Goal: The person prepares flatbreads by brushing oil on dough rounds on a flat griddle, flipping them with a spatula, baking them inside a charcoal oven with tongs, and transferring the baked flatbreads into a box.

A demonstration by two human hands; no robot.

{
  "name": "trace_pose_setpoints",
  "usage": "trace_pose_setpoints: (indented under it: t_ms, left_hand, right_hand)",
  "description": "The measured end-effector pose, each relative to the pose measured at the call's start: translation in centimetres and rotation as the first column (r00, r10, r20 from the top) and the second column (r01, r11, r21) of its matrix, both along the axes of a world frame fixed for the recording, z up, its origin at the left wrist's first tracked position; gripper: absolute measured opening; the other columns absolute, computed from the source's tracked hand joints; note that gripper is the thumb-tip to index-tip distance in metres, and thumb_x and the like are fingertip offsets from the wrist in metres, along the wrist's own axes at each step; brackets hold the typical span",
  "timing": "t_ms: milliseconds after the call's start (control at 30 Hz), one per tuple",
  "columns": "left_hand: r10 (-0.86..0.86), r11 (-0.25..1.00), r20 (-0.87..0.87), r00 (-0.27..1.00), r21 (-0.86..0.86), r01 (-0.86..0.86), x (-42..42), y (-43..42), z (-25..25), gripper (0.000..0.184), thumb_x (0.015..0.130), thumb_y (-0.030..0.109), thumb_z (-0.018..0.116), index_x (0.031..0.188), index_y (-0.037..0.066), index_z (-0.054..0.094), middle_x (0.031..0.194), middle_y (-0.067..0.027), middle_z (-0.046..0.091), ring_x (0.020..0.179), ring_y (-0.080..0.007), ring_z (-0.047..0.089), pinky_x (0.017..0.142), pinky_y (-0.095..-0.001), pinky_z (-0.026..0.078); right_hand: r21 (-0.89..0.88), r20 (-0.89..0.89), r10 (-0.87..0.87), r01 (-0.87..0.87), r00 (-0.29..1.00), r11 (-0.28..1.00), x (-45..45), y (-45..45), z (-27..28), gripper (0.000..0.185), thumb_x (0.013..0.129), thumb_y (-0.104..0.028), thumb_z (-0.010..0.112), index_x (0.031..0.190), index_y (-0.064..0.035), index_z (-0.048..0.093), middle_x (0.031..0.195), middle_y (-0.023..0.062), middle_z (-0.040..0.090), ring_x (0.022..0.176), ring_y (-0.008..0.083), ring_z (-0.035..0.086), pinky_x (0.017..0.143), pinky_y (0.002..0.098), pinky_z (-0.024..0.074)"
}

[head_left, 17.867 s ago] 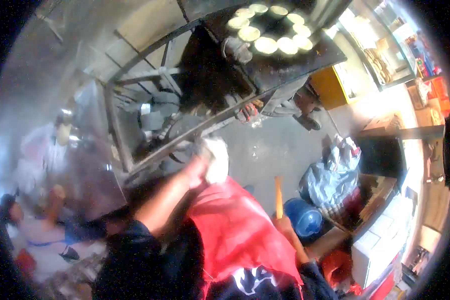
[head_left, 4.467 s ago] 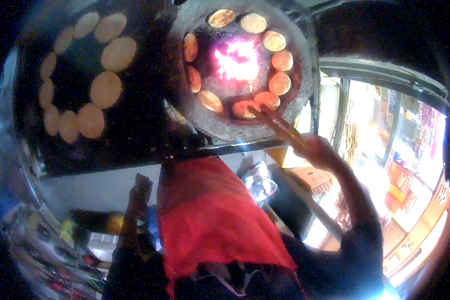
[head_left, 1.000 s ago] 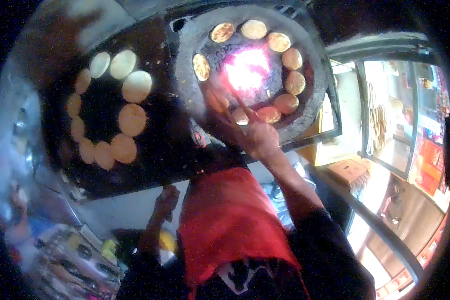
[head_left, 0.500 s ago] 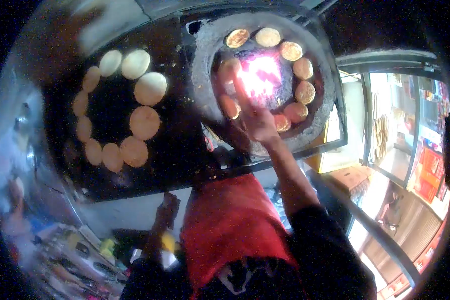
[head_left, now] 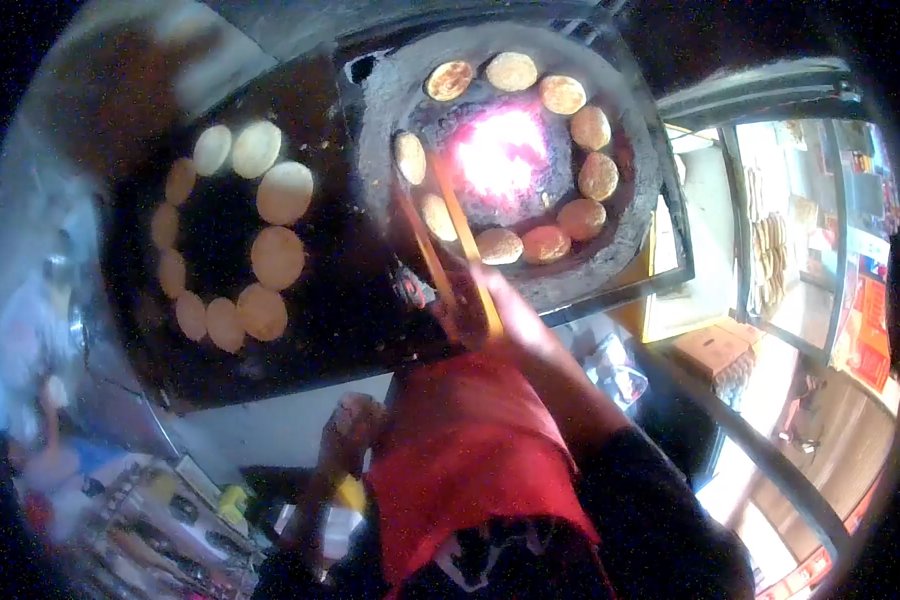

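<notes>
My right hand (head_left: 510, 315) grips a pair of long tongs (head_left: 458, 215), whose two arms are spread apart and point up toward the left side of the round oven (head_left: 625, 235). The tips end near a round flatbread (head_left: 410, 158); whether they touch it I cannot tell. Another flatbread (head_left: 436, 217) shows partly behind one arm. Several browned flatbreads stand in a ring around the glowing fire (head_left: 500, 152). My left hand (head_left: 353, 425) hangs by the red apron (head_left: 470, 430), below the counter edge, its fingers curled closed with nothing visible in them.
Left of the oven, several pale flatbreads (head_left: 278, 258) form a ring on the dark hot plate (head_left: 340, 330). A cardboard box (head_left: 715, 352) sits at the right, by a glass case with stacked breads (head_left: 770, 245). Another person (head_left: 40, 340) is at the far left.
My right hand has drawn back from over the oven toward my body with the tongs. Flatbreads on the oven's left and near side now show. The left hand stays low, fingers curled.
</notes>
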State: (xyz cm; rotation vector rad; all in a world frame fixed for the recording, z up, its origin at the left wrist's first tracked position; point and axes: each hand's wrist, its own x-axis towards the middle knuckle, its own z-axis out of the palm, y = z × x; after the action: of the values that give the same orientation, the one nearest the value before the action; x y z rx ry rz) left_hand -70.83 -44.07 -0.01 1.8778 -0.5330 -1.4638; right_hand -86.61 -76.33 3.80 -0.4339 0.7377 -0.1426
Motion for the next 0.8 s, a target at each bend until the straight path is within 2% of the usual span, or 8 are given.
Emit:
trace_pose_setpoints:
  t_ms: [167,300,367,467,500,600,700,800]
  left_hand:
    - [0.132,0.928,-0.272,0.953,-0.305,-0.215,-2.5,-11.4,1.8,0.052,0.091,0.054,0.056,0.112,0.007,0.052,0.113,-0.0047,0.054,0.095,-0.0161,0.056,0.078,-0.0281,0.049]
    - [-0.201,0.760,0.076,0.977,-0.617,0.204,-8.9,-22.2,7.8,0.050,0.094,0.032,0.046,0.130,-0.001,0.042,0.124,-0.0137,0.050,0.113,-0.0255,0.049,0.098,-0.0375,0.038]
    - [-0.288,0.681,0.260,0.922,-0.622,0.388,-9.7,-23.7,8.0,0.048,0.096,0.024,0.041,0.134,-0.004,0.038,0.125,-0.0163,0.049,0.118,-0.0285,0.046,0.104,-0.0409,0.035]
    - [-0.598,0.764,-0.299,0.744,-0.492,0.416,-8.0,-25.6,9.0,0.053,0.093,0.027,0.059,0.138,0.004,0.047,0.145,-0.0126,0.042,0.140,-0.0263,0.032,0.111,-0.0432,0.031]
    - [-0.718,0.544,0.154,0.679,-0.484,0.685,-5.7,-27.6,8.2,0.047,0.091,0.022,0.062,0.133,0.005,0.053,0.143,-0.0115,0.044,0.138,-0.0260,0.035,0.112,-0.0431,0.031]
    - [-0.380,0.865,0.135,0.915,-0.299,0.403,1.5,-33.6,2.4,0.032,0.086,0.013,0.065,0.116,0.003,0.061,0.126,-0.0097,0.058,0.122,-0.0208,0.050,0.107,-0.0381,0.036]
    - [-0.324,0.687,0.921,0.217,0.071,0.724,8.5,-42.9,0.1,0.032,0.082,0.018,0.068,0.111,0.006,0.063,0.118,-0.0120,0.058,0.112,-0.0285,0.052,0.099,-0.0419,0.038]
    - [-0.208,0.554,0.964,-0.164,0.254,0.793,9.6,-49.9,-1.4,0.036,0.079,0.022,0.071,0.111,0.007,0.062,0.120,-0.0128,0.053,0.113,-0.0320,0.047,0.098,-0.0453,0.036]
  right_hand:
    - [-0.738,0.051,-0.063,0.080,0.997,0.670,-7.0,5.1,0.1,0.062,0.091,0.000,0.060,0.147,-0.0086,0.035,0.149,0.0135,0.036,0.138,0.0236,0.034,0.111,0.0364,0.0329]
    - [-0.551,-0.337,-0.061,-0.144,0.940,0.822,-7.3,4.5,6.6,0.044,0.090,0.000,0.062,0.131,-0.0027,0.047,0.127,0.0096,0.056,0.119,0.0227,0.052,0.100,0.0369,0.0430]
    - [-0.464,0.028,-0.263,0.246,0.964,0.851,-9.9,3.1,6.9,0.026,0.090,-0.005,0.063,0.114,-0.0029,0.057,0.094,0.0062,0.066,0.089,0.0181,0.064,0.082,0.0331,0.0519]
    - [-0.540,-0.328,-0.426,0.203,0.843,0.817,-15.6,4.6,4.6,0.020,0.091,-0.007,0.059,0.110,-0.0033,0.062,0.091,0.0057,0.067,0.082,0.0158,0.064,0.077,0.0336,0.0533]
    - [-0.574,-0.383,-0.434,0.158,0.815,0.803,-17.6,4.9,3.9,0.019,0.091,-0.008,0.058,0.109,-0.0035,0.063,0.091,0.0050,0.068,0.080,0.0155,0.063,0.077,0.0336,0.0536]
    - [-0.572,-0.440,-0.686,0.408,0.579,0.711,-23.5,8.7,-0.1,0.023,0.091,-0.018,0.063,0.107,-0.0029,0.061,0.084,0.0036,0.065,0.070,0.0127,0.060,0.058,0.0262,0.0467]
    - [-0.628,-0.464,-0.819,0.526,0.338,0.573,-27.3,14.3,-4.6,0.023,0.092,-0.022,0.063,0.105,-0.0039,0.058,0.079,0.0024,0.062,0.067,0.0136,0.059,0.056,0.0265,0.0468]
    - [-0.556,-0.625,-0.743,0.533,0.238,0.638,-29.8,19.7,-6.3,0.039,0.091,-0.020,0.064,0.119,-0.0045,0.044,0.098,0.0055,0.055,0.085,0.0172,0.054,0.073,0.0320,0.0461]
